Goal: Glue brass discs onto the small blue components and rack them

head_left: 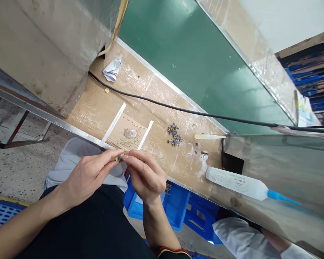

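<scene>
My left hand (90,172) and my right hand (144,174) meet at the near edge of the wooden bench (102,108). Both pinch one tiny part (118,158), brass-coloured with a blue bit, between their fingertips. Just beyond them lie two white strips (113,124) and a small clear round piece (130,133) on a cardboard patch. A small heap of several similar blue and brass parts (174,134) lies further right on the bench.
A black cable (162,104) runs across the bench. A white squeeze bottle with a blue nozzle (240,184) lies at right beside a metal housing (280,169). A green conveyor belt (194,54) runs behind. A blue crate (175,210) sits below. Another person's white sleeve (240,233) shows at lower right.
</scene>
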Action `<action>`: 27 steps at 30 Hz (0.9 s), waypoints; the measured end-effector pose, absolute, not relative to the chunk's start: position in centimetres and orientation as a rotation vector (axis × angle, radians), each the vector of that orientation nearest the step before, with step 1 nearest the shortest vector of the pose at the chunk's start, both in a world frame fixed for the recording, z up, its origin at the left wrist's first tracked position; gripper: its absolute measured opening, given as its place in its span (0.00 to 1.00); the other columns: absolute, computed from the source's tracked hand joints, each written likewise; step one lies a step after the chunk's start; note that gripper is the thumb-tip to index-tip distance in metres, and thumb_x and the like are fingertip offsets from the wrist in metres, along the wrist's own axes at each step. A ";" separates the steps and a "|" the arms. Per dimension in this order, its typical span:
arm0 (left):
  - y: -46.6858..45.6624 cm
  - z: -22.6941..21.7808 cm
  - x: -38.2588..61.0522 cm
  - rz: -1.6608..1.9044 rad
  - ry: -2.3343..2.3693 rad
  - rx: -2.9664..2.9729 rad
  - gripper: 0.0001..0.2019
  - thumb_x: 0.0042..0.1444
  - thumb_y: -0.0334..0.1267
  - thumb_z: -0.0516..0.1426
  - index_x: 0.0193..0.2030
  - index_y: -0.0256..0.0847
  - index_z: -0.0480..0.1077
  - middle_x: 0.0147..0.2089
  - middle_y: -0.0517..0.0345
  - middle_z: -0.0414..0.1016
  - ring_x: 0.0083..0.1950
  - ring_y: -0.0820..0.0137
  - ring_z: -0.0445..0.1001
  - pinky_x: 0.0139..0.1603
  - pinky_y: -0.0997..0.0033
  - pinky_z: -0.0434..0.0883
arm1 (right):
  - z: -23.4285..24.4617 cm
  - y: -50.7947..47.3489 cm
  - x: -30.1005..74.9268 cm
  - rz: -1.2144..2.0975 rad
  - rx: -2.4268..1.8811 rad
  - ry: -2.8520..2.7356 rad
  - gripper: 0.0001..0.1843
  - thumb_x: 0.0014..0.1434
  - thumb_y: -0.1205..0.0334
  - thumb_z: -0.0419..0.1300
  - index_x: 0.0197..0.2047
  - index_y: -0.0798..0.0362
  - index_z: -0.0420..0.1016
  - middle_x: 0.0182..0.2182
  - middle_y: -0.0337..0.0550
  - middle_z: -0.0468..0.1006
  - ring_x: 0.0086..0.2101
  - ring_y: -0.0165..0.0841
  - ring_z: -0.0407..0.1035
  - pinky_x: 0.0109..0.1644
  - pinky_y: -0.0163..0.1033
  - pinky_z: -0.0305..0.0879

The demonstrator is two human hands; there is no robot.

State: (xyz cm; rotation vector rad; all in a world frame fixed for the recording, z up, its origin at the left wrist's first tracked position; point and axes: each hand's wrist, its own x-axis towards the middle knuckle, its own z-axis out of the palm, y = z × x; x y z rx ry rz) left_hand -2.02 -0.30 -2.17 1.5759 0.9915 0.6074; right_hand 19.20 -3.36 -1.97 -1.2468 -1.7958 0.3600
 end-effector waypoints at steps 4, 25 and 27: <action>-0.4 -1.4 -1.9 0.597 1.007 1.628 0.17 0.82 0.39 0.55 0.72 0.50 0.75 0.64 0.62 0.88 0.62 0.66 0.88 0.62 0.73 0.83 | -1.8 -3.9 19.3 0.312 -1.251 -1.845 0.25 0.71 0.78 0.66 0.64 0.45 0.85 0.49 0.47 0.88 0.46 0.39 0.86 0.47 0.45 0.86; -0.3 -1.4 -1.0 0.716 1.078 1.751 0.10 0.78 0.32 0.58 0.59 0.48 0.75 0.53 0.62 0.90 0.50 0.68 0.91 0.46 0.76 0.81 | -3.6 -6.1 18.3 0.071 -1.155 -1.844 0.31 0.64 0.82 0.72 0.68 0.55 0.83 0.52 0.51 0.89 0.49 0.45 0.88 0.50 0.49 0.93; -0.4 -1.5 -0.9 0.773 1.086 1.792 0.09 0.76 0.31 0.59 0.57 0.46 0.76 0.50 0.61 0.90 0.47 0.69 0.91 0.44 0.76 0.80 | -3.7 -6.2 18.2 0.079 -1.140 -1.841 0.32 0.63 0.83 0.73 0.68 0.56 0.83 0.52 0.52 0.89 0.50 0.46 0.87 0.51 0.48 0.93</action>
